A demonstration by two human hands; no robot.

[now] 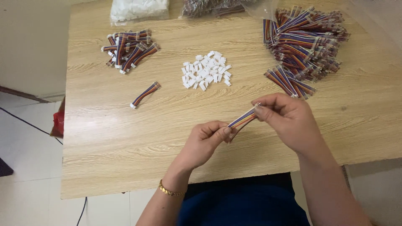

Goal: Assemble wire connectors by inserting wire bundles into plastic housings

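Observation:
A short multicoloured ribbon cable (242,119) is stretched between both hands above the wooden table (125,138). My left hand (204,142), with a gold bracelet on the wrist, pinches its lower end. My right hand (287,119) pinches its upper end. Just beyond the hands, at the table's middle, lies a pile of small white plastic connectors (206,70). A single finished-looking cable (145,94) with a white end lies alone to the left.
A small heap of cables (129,49) sits at the far left, a large heap of cables (305,42) at the far right. Clear plastic bags (138,9) lie along the back edge. The table's front edge runs close to my body.

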